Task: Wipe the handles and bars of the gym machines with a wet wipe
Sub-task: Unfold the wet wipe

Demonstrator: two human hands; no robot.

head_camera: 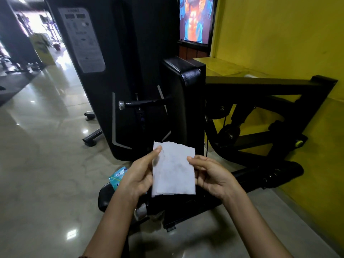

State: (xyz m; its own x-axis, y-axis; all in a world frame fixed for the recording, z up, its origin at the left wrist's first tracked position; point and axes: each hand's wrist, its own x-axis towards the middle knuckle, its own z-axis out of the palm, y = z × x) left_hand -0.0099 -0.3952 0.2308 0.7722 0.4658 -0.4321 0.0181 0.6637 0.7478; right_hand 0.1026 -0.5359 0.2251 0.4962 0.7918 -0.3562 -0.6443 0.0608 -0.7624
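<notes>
A white wet wipe (173, 170) is held flat and upright between both hands, low in the middle of the view. My left hand (138, 174) pinches its left edge, thumb on the front. My right hand (210, 174) holds its right edge with curled fingers. Behind the wipe stands a black gym machine (130, 81) with a black handle bar (141, 103) ending in a chrome cap (122, 105). A second chrome-capped handle (140, 212) shows just below my left wrist.
A blue wipe packet (117, 176) lies on the machine's black seat pad (104, 198), left of my left hand. A black back pad (183, 101) and frame (260, 86) stand against the yellow wall (279, 34). Glossy floor (46, 146) stretches to the left.
</notes>
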